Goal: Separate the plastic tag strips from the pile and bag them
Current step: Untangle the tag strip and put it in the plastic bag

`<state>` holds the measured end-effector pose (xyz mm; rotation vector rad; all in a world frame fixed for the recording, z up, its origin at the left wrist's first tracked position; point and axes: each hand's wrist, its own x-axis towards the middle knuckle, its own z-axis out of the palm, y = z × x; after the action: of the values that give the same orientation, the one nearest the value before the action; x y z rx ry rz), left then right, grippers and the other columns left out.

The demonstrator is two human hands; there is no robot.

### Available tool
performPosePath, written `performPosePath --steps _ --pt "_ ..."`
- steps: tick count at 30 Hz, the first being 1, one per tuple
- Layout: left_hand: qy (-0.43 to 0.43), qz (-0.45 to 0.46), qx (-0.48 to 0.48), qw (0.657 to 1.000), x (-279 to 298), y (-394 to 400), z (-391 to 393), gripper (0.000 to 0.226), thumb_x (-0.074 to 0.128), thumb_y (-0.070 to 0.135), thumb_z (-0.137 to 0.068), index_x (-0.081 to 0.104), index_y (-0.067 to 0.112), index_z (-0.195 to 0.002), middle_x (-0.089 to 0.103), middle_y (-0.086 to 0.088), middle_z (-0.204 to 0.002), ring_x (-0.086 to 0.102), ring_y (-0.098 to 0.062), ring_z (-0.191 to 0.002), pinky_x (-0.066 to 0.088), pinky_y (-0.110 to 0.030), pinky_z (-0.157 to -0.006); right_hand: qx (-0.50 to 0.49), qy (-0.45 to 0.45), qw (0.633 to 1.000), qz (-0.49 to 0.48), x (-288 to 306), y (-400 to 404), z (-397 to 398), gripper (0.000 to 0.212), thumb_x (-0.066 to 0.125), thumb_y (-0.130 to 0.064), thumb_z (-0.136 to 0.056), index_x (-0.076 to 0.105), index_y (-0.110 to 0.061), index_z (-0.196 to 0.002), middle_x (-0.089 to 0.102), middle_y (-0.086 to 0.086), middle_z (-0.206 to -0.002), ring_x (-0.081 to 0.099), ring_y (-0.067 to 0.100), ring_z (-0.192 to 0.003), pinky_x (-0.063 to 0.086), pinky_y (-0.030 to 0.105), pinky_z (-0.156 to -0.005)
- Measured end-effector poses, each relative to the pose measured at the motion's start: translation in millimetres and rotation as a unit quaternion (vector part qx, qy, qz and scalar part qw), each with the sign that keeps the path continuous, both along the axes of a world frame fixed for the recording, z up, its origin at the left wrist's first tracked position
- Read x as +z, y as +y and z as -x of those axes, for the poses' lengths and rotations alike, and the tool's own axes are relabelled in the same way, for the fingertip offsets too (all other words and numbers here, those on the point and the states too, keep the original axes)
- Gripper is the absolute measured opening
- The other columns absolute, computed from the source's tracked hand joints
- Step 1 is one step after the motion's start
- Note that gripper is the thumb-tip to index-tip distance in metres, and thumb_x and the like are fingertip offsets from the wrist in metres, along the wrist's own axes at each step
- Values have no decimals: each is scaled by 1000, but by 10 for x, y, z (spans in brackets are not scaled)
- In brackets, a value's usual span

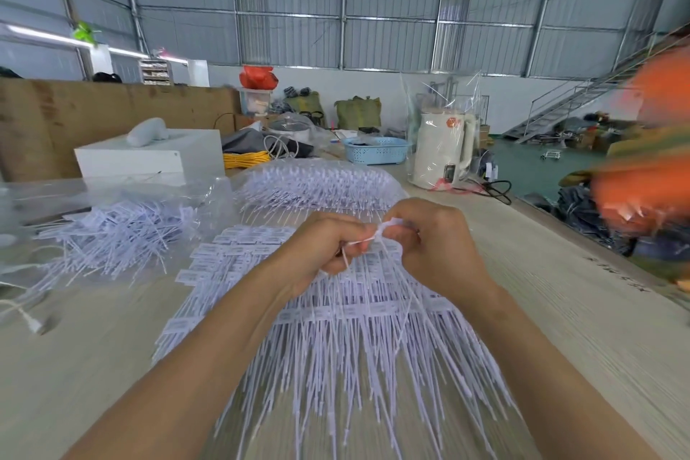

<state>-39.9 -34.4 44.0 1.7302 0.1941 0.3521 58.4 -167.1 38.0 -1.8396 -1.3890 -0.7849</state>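
A big pile of white plastic tag strips (336, 340) lies fanned out on the pale table (560, 310) in front of me, tails pointing toward me. Both hands hover over its far end. My left hand (328, 246) and my right hand (429, 239) pinch the same small bunch of tag strips (377, 235) between them, its thin tails hanging down onto the pile. A loose heap of separated strips (119, 235) lies at the left. A clear bag filled with strips (317, 183) sits behind my hands.
A white box (149, 153) stands at the back left, a blue basket (375, 149) and a plastic-wrapped white kettle (444, 149) at the back right. The table's right edge (597, 246) drops to the floor. A blurred person in orange (649, 175) is at the far right.
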Motion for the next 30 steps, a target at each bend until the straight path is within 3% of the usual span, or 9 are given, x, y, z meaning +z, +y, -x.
performPosePath --steps 3,5,8,11,17,20,25,28,30 --pt "15 -25 -40 999 11 62 95 37 65 16 -73 53 19 -38 37 7 -39 26 -8 -34 21 -15 -38 -87 162 983 11 78 -141 -258 9 58 -2 -89 64 -7 -85 57 1 -76 54 15 -60 44 23 -54" --pt "20 -56 -24 998 -12 127 131 43 62 9 -83 57 20 -41 45 7 -41 32 -5 -34 23 -14 -39 -39 321 946 -8 153 -269 -375 16 57 -9 -92 61 -9 -76 57 2 -69 54 14 -48 45 24 -52" --pt "38 -107 -1 994 -43 130 108 35 53 3 -90 64 16 -58 55 -5 -61 39 -4 -42 26 -16 -44 53 416 907 -32 272 -303 -319 21 58 -7 -90 58 -8 -69 53 4 -60 48 13 -46 44 24 -46" --pt "46 -145 -3 988 -66 84 91 34 47 -1 -86 63 18 -62 53 -8 -68 37 -14 -54 27 -20 -47 172 534 828 1 370 -242 -149 12 58 -3 -89 60 -4 -77 55 6 -69 51 9 -51 41 19 -42" --pt "25 -322 29 946 -102 43 101 24 55 15 -85 58 32 -67 51 9 -66 48 -16 -64 38 -34 -63 171 478 843 175 237 0 69 9 62 -7 -88 66 -11 -80 66 5 -83 63 12 -73 53 24 -57" --pt "-2 -353 28 935 -110 23 112 10 55 24 -78 50 32 -82 52 10 -82 53 -10 -76 43 -34 -68 186 489 839 152 151 60 95 12 64 -7 -86 70 -14 -79 70 3 -73 67 13 -64 54 24 -55" --pt "-59 -389 73 916 -159 109 74 43 66 16 -82 38 34 -111 47 15 -98 49 9 -69 37 -12 -58 181 485 853 67 32 72 39 11 64 1 -84 72 -5 -82 63 14 -62 57 16 -49 42 23 -47" --pt "-2 -330 104 938 -175 194 41 17 68 33 -84 59 24 -95 61 12 -87 58 -4 -74 48 -28 -72 170 495 852 20 21 49 -22 12 63 2 -84 72 -4 -90 60 7 -56 53 12 -48 40 21 -47" --pt "-5 -270 88 959 -188 212 42 16 67 31 -85 64 20 -73 63 5 -67 57 -13 -63 47 -34 -67 169 484 858 32 7 38 -35 17 63 1 -85 70 -10 -96 60 2 -55 54 8 -48 41 20 -50"
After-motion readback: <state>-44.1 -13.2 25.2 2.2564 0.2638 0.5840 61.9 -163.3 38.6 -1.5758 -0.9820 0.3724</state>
